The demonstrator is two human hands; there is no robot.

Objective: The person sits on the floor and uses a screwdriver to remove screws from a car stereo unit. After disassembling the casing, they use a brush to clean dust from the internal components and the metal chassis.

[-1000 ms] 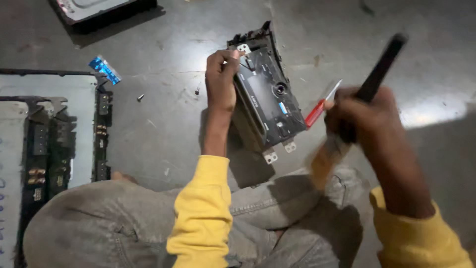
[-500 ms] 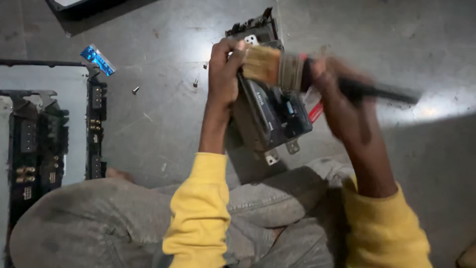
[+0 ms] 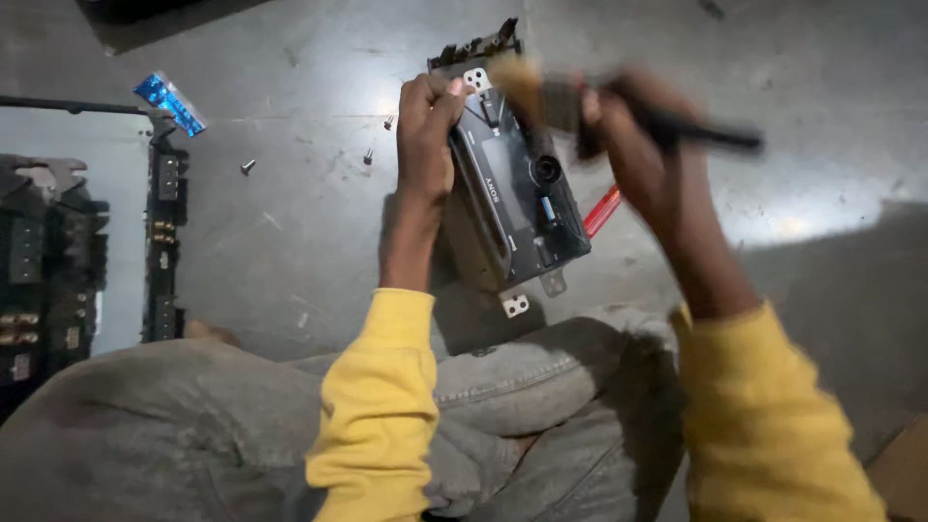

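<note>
1. Left hand point(image 3: 425, 130) closed around the upper left edge of a black car stereo unit point(image 3: 517, 198), propped tilted on the grey floor point(image 3: 290, 232) at centre frame.
2. Right hand point(image 3: 633, 145) clenched on a black-handled brush point(image 3: 580, 101), bristles blurred over the unit's top end at 12 o'clock.
3. Red-handled tool point(image 3: 602, 211) just beside the unit at 3 o'clock.
4. Loose screws point(image 3: 248, 166) and a blue packet point(image 3: 169, 102) towards 10 o'clock; dismantled black chassis point(image 3: 159, 242) at 9 o'clock.

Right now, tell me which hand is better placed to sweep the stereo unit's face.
Probably the right hand: it holds the brush with bristles over the stereo unit. The left hand grips the unit's edge.
</note>
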